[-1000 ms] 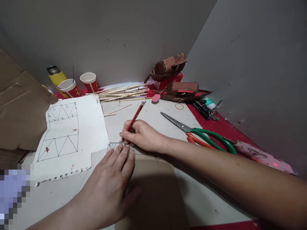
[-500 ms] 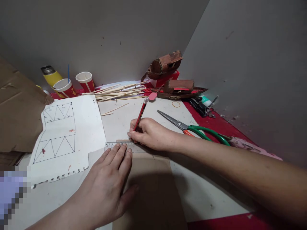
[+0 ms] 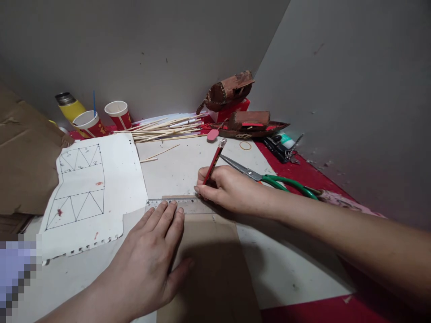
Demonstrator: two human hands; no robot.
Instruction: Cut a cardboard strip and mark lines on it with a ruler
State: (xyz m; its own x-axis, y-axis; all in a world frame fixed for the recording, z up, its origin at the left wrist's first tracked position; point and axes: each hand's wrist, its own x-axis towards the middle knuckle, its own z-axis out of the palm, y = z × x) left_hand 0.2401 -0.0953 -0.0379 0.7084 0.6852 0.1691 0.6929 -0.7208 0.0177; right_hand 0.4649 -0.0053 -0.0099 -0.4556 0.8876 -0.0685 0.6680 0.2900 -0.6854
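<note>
A clear ruler (image 3: 191, 207) lies across the top of a brown cardboard piece (image 3: 215, 264). My left hand (image 3: 148, 255) rests flat with its fingertips pressing on the ruler's left half, thumb out over the cardboard. In my right hand (image 3: 229, 190) is a red pencil (image 3: 214, 161), held in a writing grip with its eraser end up. Its tip is hidden behind my fingers, close to the ruler's upper edge. To the left lies a torn notebook sheet (image 3: 124, 179) with two drawn zigzag truss shapes.
Scissors with green handles (image 3: 276, 179) lie beyond my right forearm. At the back are wooden sticks (image 3: 168, 128), a pink eraser (image 3: 213, 135), two brown model boats (image 3: 249, 128), paper cups (image 3: 117, 115) and a yellow bottle (image 3: 70, 107). Folded cardboard (image 3: 27, 152) stands at left.
My right hand has slid right along the ruler's upper edge with the pencil. My left hand keeps its place on the ruler. The whole view has shifted slightly.
</note>
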